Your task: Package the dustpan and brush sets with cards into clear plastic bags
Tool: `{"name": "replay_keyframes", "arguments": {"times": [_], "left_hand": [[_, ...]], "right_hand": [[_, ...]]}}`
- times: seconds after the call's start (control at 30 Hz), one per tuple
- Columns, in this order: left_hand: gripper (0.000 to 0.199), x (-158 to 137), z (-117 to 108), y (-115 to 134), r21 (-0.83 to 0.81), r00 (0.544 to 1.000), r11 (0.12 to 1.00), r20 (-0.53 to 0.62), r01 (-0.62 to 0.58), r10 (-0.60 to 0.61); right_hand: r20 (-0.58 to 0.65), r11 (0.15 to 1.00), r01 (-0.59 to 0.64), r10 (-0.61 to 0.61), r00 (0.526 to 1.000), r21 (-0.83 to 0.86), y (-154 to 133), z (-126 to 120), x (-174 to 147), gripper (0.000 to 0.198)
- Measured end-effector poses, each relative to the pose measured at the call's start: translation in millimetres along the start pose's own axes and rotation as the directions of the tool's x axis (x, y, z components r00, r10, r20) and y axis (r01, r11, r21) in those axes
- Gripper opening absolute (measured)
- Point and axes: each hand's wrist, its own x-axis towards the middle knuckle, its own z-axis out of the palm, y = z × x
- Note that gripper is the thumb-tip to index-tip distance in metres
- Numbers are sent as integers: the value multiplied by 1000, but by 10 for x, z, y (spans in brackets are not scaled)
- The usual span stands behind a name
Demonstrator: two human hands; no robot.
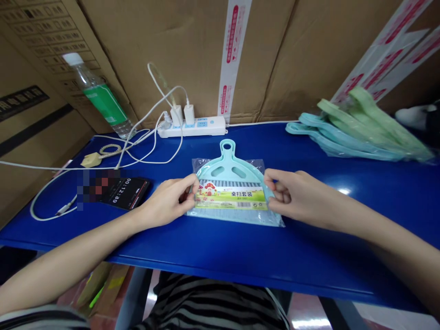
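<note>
Stretches a bare left forearm (79, 252) in from the lower left, angled up toward the middle, with the left wrist (135, 220) nearly straight and the back of the bare left hand (176, 197) turned upward. Brings that hand's thumb and index finger together in a pinch, the other fingers mostly hidden. Reaches from the lower right with a bare right forearm (364, 224), slanting inward to a bare right hand (292, 192). Bends the right index finger toward the thumb and curls the remaining fingers inward. Holds both hands level, apart, fingertips facing each other.
</note>
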Motion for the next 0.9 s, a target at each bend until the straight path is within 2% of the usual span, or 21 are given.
{"name": "replay_keyframes", "arguments": {"times": [0.67, 0.9], "left_hand": [[5, -13, -25, -20, 82, 999, 996, -7, -34, 35], [3, -9, -38, -11, 80, 1000, 997, 8, -21, 21]], "right_hand": [[55, 998, -70, 70, 996, 0, 26, -36, -22, 15], [25, 998, -3, 5, 1000, -59, -24, -80, -40, 24]]}}
